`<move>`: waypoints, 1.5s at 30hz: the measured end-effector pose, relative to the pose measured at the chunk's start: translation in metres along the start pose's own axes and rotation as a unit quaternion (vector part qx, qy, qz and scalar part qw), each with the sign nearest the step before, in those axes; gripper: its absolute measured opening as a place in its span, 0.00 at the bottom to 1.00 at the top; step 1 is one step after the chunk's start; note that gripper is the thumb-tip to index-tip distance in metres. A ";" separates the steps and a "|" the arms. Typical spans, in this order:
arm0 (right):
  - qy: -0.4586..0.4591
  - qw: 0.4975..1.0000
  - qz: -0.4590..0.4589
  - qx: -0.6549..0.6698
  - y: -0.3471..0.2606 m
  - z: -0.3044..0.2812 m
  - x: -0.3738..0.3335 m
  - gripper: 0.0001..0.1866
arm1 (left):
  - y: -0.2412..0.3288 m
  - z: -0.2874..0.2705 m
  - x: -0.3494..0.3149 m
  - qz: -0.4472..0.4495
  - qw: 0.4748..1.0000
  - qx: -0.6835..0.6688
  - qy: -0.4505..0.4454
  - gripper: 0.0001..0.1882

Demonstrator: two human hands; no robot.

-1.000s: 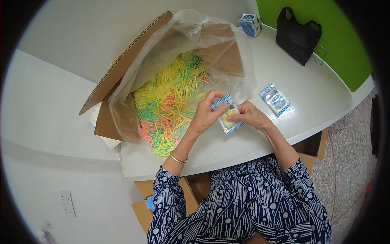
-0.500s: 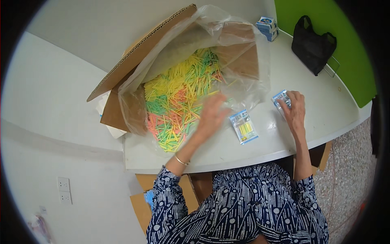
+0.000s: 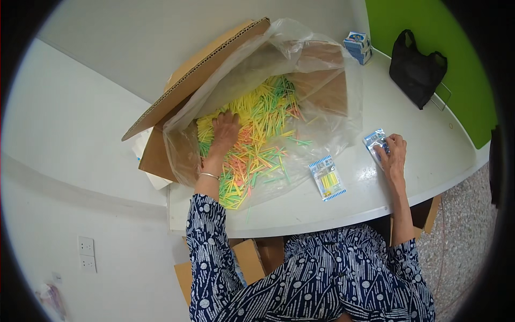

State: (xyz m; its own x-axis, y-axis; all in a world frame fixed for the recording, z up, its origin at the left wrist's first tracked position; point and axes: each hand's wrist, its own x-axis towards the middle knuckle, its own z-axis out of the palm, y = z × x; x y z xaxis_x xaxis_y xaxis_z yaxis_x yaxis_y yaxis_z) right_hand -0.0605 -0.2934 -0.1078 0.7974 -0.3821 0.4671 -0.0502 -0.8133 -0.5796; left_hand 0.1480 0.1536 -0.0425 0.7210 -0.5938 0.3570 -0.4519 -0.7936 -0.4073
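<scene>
My left hand (image 3: 225,131) lies on a heap of short thin coloured sticks (image 3: 257,112), yellow, green and pink-orange. Its fingers are apart and their tips sink partly among the yellow ones. The heap spills from a clear plastic bag (image 3: 182,137) lining a cardboard box (image 3: 153,158) tipped on its side. At the right, my right hand (image 3: 394,153) grips a small clear packet (image 3: 374,140) with blue-striped ends, thumb and fingers on its lower part; its contents are mostly covered. Between the hands, a similar packet (image 3: 327,180) with yellow sticks inside lies flat.
Everything rests on a white table (image 3: 370,196) with a curved front edge. Two small blue-and-white boxes (image 3: 358,48) are stacked at the back, left of a black bag (image 3: 417,70) by the green wall. Loose sticks lie around the heap. Open cartons (image 3: 249,260) sit below the table.
My left hand has moved left from near the middle packet onto the heap of sticks. My right hand stays at its packet. The view has shifted slightly.
</scene>
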 end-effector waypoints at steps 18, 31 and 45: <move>0.064 0.997 0.037 0.018 -0.008 -0.023 0.009 0.14 | 0.007 0.003 0.007 -0.049 0.998 -0.043 0.013 0.11; -0.192 0.832 0.156 0.497 -0.076 -0.005 0.006 0.14 | 0.045 -0.052 0.010 -0.227 0.750 -0.622 -0.007 0.16; -0.288 0.750 0.229 0.550 -0.101 0.008 -0.005 0.08 | 0.081 -0.032 -0.004 -0.260 0.671 -0.691 -0.062 0.15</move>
State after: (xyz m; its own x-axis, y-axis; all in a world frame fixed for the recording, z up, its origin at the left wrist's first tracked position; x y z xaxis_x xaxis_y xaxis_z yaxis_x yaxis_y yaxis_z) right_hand -0.0546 -0.2062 -0.0571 0.9913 -0.0012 -0.1320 -0.1247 0.3199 -0.9392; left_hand 0.0918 0.0870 -0.0497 0.9698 -0.2404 0.0414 -0.1159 -0.3047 0.9454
